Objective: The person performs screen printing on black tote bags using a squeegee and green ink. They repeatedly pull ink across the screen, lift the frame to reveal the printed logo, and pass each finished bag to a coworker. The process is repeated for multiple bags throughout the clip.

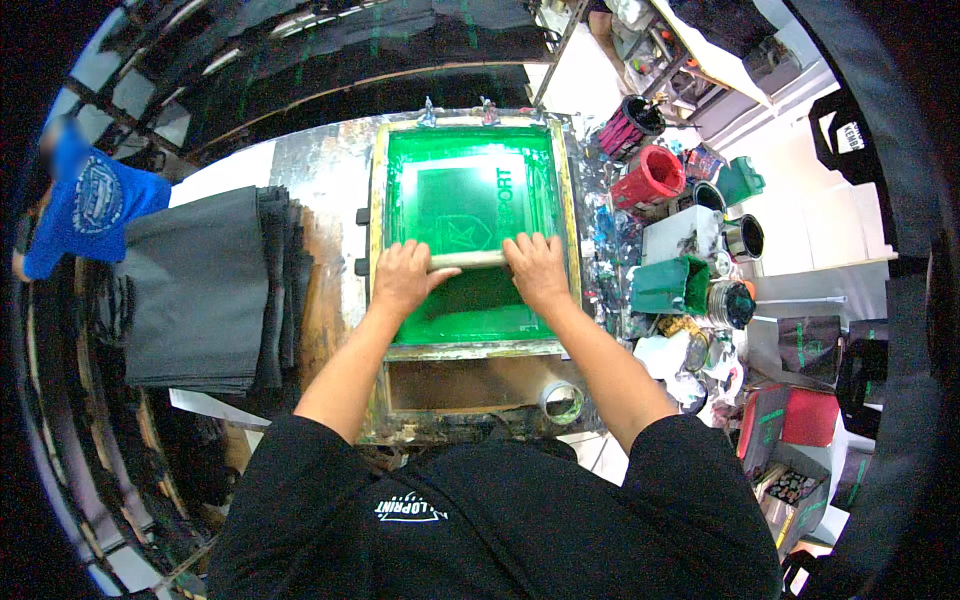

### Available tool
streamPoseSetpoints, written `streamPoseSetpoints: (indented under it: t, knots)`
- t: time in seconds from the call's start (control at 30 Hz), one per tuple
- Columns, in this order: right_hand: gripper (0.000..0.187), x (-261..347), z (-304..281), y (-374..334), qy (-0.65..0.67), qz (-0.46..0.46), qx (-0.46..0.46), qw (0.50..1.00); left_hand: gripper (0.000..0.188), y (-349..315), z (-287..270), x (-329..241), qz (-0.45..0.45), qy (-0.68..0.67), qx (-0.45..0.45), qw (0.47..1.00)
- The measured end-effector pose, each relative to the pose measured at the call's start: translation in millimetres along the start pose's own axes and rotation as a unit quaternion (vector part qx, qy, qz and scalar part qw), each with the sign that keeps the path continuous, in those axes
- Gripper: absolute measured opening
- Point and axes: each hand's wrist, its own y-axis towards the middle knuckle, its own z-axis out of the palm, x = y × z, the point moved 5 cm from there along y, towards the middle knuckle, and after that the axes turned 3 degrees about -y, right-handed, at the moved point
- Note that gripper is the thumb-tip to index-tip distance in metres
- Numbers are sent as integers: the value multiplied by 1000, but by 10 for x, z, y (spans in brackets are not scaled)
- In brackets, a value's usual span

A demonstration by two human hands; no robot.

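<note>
A squeegee with a pale wooden handle (470, 259) lies crosswise over a green printing screen (440, 150). My left hand (403, 277) is closed on its left end, the thumb stretched along the handle. On the right end, my right hand (537, 268) is closed too, fingers over the top. The screen sits in a wooden frame (470, 350) stained yellow and white, flat on the worktable. Above the squeegee, a lighter green rectangle with a crest and lettering shows in the mesh. Below it the mesh is darker green. The squeegee's blade is hidden.
A stack of black fabric sheets (195, 290) lies left of the frame. Tubs, including a red one (650, 178) and a green one (668, 287), crowd the table's right side. A round container (562, 402) stands near the front edge. Another person in a blue shirt (95, 215) is at far left.
</note>
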Motion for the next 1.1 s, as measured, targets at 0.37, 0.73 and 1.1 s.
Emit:
streamPoseSetpoints:
  t: [0.37,0.73,1.1]
  knots:
    - [24,531,-319,-1105,14,21,15,1000,57,-1033,-289,-495,9,-11,26,1000]
    - [51,552,-413,-1347,93,10,-30,995,116,-1926,-334,141,-176,-34,39,983]
    - [54,590,-556,-1320,151,51,-5,987,91,-2061,-255,413,-178,-59,14,982]
